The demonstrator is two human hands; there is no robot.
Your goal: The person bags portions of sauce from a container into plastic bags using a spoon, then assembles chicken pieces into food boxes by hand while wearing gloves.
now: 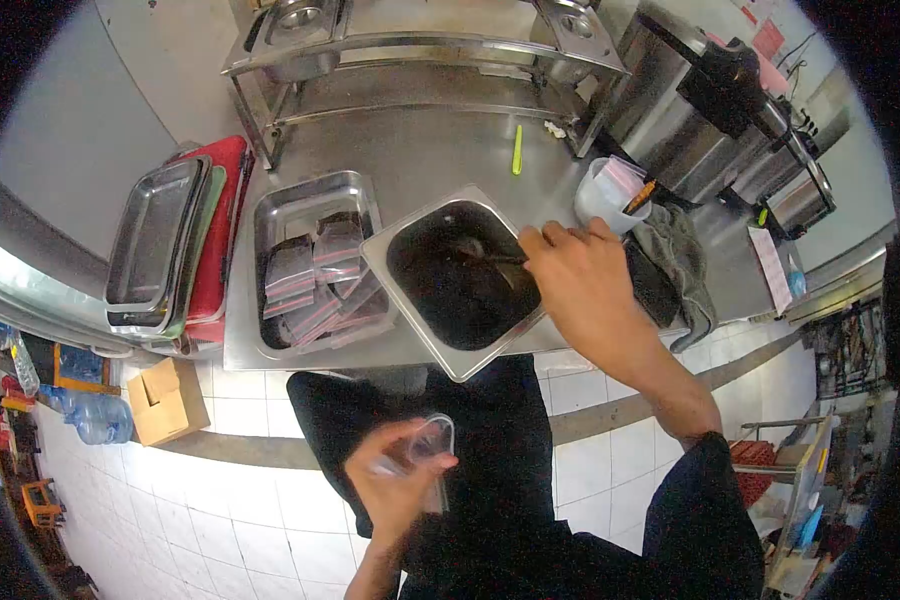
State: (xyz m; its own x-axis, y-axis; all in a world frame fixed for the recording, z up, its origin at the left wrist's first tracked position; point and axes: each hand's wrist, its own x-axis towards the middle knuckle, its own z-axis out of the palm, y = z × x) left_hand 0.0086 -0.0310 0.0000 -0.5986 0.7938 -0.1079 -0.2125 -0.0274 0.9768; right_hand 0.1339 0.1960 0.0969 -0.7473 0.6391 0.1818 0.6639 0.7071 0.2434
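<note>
Pan [432,332] w/ dark liquid, R hand [580,285] on ladle [480,250], L hand [395,485] holds pouch [432,440]

You get even, fairly bright light from overhead, with soft sheen on the steel worktop [420,150] and pale glare along the tray [155,245] rims. Your fisheye lens bends straight edges hard and leaves black corners around the round view. Your left hand [395,480] is motion-blurred; your right hand [580,285] is sharper. The dark pan [460,280] shows little detail inside.
</note>
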